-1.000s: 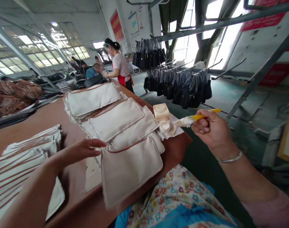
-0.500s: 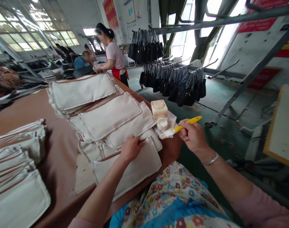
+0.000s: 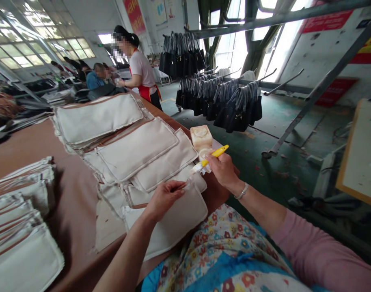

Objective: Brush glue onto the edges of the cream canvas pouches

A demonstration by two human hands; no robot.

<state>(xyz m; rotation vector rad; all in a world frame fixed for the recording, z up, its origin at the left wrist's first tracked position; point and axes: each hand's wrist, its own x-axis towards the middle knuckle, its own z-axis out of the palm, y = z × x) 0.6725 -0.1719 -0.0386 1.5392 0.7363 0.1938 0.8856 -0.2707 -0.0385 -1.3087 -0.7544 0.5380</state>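
Note:
My right hand (image 3: 224, 169) is closed round a yellow-handled brush (image 3: 215, 154), its whitish bristles pointing left over the edge of the cream fabric pieces. My left hand (image 3: 166, 197) pinches the upper edge of the nearest cream fabric piece (image 3: 179, 221), thumb and fingers together near its corner. Just behind the brush stand a square tub (image 3: 201, 137) and a small round cup, partly hidden by my right hand. Further cream pieces (image 3: 139, 148) lie overlapping beyond my left hand.
On the brown-covered table (image 3: 78, 194), another stack of cream pieces (image 3: 24, 247) lies at the left. A rack holds black bags (image 3: 240, 107) beyond the table. A person in a red apron (image 3: 141, 75) stands at the far end. A pale tabletop (image 3: 363, 150) is at right.
My right hand has moved left with the brush, from beside the cup to the fabric's edge. My left hand has shifted slightly, raising the near piece's upper edge a little.

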